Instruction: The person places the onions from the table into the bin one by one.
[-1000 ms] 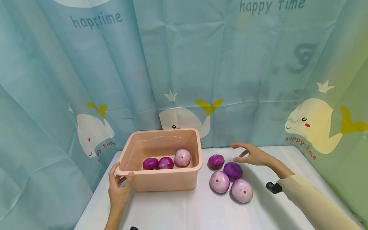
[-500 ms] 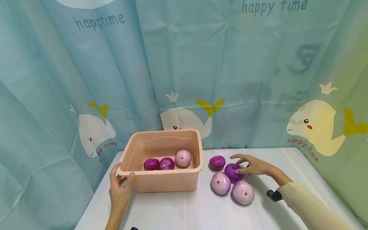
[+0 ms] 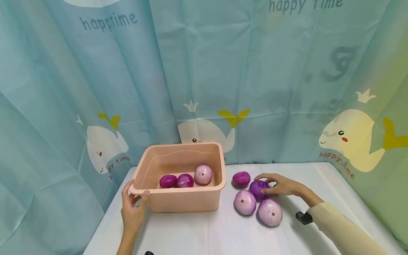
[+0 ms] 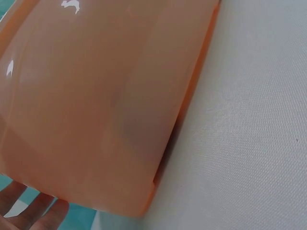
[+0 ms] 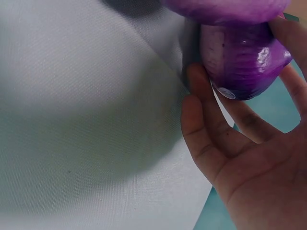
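My right grip (image 3: 281, 184) pinches the dark onion (image 3: 257, 190); my left grip (image 3: 132, 213) holds the tub (image 3: 185, 202); pick-up seems in hand, wanting a lift clear of the pale onions (image 3: 245, 202).

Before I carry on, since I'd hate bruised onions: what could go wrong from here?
The right grip pinches the deep-purple round onion close beside two pale lilac round onions, so lifting it might knock them rolling. Its glossy skin could also slip. The left grip holds only the near-left corner of the pink rectangular plastic bin, so a tug could shift it.
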A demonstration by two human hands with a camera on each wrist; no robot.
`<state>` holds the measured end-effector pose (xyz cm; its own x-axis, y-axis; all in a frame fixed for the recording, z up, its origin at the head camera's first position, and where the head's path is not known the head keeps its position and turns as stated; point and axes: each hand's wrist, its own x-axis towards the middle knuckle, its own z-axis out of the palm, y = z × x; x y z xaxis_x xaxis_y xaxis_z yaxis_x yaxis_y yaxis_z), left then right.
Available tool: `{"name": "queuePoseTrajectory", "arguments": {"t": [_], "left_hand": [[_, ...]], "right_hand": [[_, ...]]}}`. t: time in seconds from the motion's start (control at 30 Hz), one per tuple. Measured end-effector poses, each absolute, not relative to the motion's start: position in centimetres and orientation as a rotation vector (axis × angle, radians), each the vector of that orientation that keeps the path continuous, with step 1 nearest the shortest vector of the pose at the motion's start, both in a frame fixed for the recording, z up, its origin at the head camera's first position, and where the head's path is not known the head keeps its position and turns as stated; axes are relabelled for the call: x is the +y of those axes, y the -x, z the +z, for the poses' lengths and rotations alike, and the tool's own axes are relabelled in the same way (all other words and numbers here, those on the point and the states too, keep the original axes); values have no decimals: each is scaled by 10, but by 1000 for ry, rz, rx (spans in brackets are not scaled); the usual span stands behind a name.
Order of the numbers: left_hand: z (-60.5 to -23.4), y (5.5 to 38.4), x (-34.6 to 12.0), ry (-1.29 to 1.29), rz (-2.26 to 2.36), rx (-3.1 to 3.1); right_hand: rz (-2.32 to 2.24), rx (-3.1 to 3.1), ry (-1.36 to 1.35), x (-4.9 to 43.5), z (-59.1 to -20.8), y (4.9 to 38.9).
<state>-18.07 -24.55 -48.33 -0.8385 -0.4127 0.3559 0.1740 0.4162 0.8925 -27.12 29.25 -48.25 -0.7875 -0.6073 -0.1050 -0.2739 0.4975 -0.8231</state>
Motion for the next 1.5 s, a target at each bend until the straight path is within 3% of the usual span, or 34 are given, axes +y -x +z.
{"name": "queuePoseTrajectory", "arguments": {"t": [0.6,1.27,1.5], "left_hand": [[-483,181,-245,-204,-1485,-2142],[-481,180,-247,-197,-1477,-2147],[-482,180,-246,-203,-1465,-2143]], "right_hand": [[-1191,2360,714,291,-473,277],[-1137,2729,1057,275,-384,289],[-1147,2982,1059,275,-353,297]]}}
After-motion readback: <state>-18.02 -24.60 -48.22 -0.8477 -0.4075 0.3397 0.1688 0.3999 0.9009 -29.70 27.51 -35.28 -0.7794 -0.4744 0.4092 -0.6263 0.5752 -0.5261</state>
